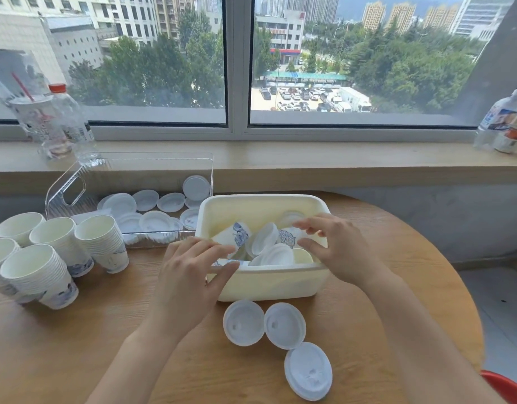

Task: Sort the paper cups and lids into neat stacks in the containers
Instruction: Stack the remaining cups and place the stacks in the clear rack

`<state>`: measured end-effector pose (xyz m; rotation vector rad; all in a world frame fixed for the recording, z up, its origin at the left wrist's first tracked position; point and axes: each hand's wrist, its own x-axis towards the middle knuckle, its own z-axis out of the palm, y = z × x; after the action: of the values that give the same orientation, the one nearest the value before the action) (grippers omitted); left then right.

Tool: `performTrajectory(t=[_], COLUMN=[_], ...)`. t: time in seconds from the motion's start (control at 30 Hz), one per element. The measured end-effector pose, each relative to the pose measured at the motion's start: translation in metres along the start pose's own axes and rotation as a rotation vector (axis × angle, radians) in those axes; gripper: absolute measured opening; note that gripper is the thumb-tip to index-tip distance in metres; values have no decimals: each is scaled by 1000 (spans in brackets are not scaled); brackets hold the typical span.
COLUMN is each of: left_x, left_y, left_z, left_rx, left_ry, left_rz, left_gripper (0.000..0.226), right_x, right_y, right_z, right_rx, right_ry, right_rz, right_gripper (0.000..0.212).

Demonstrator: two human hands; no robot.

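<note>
Counter: round wooden counter [76,345] below a window sill, seen from the head camera.
Cream bin: rectangular cream plastic bin [269,282] in the middle of the counter, its long axis running left to right; it holds a loose mix of cups and lids.
Cup in bin: white paper cup with blue pattern [236,236] lies on its side in the left part of the bin, long axis slanted, blue-printed base toward upper right; where its mouth is I cannot tell.
Lids in bin: white plastic lids [276,253] lean tilted against each other in the bin's middle.
Left hand: left hand [190,272] is over the near left corner of the bin, fingers spread and nearly straight, tips at the rim; the grip is open and holds nothing.
Right hand: right hand [336,249] hovers over the right part of the bin, fingers loosely bent and pointing left; this grip also holds nothing.
Loose lids: three white round lids [285,326] lie flat on the counter just in front of the bin, in a row going toward the lower right.
Clear box: transparent plastic box with a handle hole [65,191] stands left behind the bin, with many white lids [146,199] scattered flat inside.
Cup stacks: several upright stacks of white paper cups [102,243], mouths up, stand at the left of the counter, close together.
Sill: clear plastic bottle with red cap [70,115] beside a plastic drink cup with a red straw [38,121].
</note>
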<state>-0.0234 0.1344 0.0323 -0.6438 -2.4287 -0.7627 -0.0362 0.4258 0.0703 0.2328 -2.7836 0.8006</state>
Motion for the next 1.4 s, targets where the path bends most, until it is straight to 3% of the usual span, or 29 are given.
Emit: performTrajectory(t=[0.13,0.43,0.87,0.97,1.17,1.27,1.4], left_x=[28,50,49,48,48,51,54], left_y=[-1,-15,-13,-13,-12,-13,-14], left_z=[6,17,20,19,18,17,14], left_rx=[-4,-149,-204,-211,-237,-252,-331], left_ry=[-5,-124,-91,-92,-84,-86,-100], left_rz=[-50,-174,-213,-220,-225,-227,-261], left_gripper=[22,47,48,48,59,64,72], right_x=[26,59,70,70,62,60,63], right_y=[8,17,26,27,19,4,-23], right_z=[5,20,29,28,12,9,16], right_rx=[-141,-554,-772,-650,-150,92,223], right_ry=[-125,-288,-370,-321,-199,-190,-197], right_rz=[14,-98,-174,-145,-52,-75,-153], right_gripper=[36,44,53,56,59,60,59])
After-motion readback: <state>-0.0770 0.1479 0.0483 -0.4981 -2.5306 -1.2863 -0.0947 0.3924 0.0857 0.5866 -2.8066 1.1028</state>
